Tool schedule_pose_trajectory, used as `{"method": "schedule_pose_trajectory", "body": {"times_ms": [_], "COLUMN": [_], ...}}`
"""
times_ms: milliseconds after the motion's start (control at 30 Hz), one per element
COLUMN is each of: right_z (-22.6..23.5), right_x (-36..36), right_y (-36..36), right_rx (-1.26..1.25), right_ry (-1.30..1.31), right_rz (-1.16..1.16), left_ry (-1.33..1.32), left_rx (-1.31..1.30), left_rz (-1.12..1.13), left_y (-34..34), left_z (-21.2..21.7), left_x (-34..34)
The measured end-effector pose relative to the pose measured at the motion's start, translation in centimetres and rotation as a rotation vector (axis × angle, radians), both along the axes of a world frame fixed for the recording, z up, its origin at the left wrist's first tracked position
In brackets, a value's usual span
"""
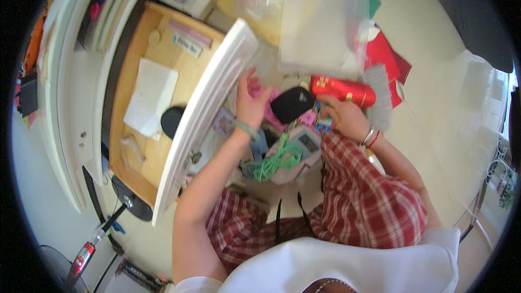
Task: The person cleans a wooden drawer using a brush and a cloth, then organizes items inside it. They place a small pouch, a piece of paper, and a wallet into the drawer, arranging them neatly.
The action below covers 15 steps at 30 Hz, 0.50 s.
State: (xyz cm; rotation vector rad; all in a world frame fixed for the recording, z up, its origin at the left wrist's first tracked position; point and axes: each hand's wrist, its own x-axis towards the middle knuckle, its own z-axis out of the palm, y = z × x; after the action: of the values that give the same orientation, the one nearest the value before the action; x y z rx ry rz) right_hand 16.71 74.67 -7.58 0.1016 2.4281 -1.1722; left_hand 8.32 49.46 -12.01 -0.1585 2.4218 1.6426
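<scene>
My left hand (251,103) is beside the open drawer's front, thumb and fingers apart, next to a pink item (256,88) and a black rounded case (292,104). Nothing shows in its grip. My right hand (347,118) reaches in from the other side, fingers bent and apart, just below a red box (343,91) and close to small colourful items (323,123). Whether its fingertips touch them is hard to tell. Nearer my lap lies a coiled green cord (279,161) on a pale pink device with a small grey screen (308,142).
The white-fronted drawer (209,106) is pulled out on the left, holding white paper (152,97) and small items. Beyond my hands stands a translucent plastic bin (323,27). A grey-bristled brush (378,95) and red paper items (388,54) lie right of it. My legs (374,201) are folded close by.
</scene>
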Motion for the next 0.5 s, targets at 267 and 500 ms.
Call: {"method": "schedule_pose_trajectory", "body": {"times_ms": [267,500], "right_z": [-3.3,-5.5], "right_x": [-0.2,-2.1], "right_y": [0.3,-3.2], "right_rx": [0.042,0.188], "right_ry": [0.115,0.045], "right_rz": [-0.032,-0.062], "left_ry": [-0.308,0.050], "left_rx": [0.077,-0.481], "left_rz": [-0.032,-0.551], "left_y": [-3.0,-0.2], "left_z": [-3.1,0.0], "left_x": [2.4,4.0]}}
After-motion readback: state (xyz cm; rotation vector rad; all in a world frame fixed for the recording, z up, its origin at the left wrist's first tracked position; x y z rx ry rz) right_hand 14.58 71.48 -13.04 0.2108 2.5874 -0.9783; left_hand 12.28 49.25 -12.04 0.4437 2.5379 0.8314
